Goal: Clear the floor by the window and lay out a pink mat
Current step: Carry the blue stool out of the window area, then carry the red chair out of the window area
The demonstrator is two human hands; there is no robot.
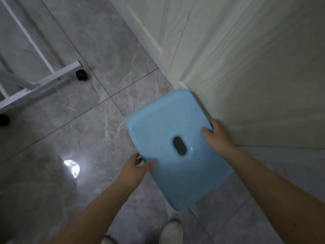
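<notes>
L hand (135, 167) & R hand (215, 136) fingers curled, gripping blue stool (175, 148) edges.

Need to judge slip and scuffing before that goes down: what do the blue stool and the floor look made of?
Blue stool: probably moulded plastic, glossy; one smooth piece with rounded corners, a grip slot and small highlights. Both hands, left hand and right hand, grip its edges. Floor: seemingly polished marble-look tile; grey veining, straight grout lines and a mirror-like light reflection.

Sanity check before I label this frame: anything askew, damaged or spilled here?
Nothing spilled or broken. The blue stool is turned skew to the floor tile lines, but the left hand and right hand grip its opposite edges, so that fits handling. Its far corner sits close to the door frame; contact can't be told. The pale streaks are tile veining.
</notes>
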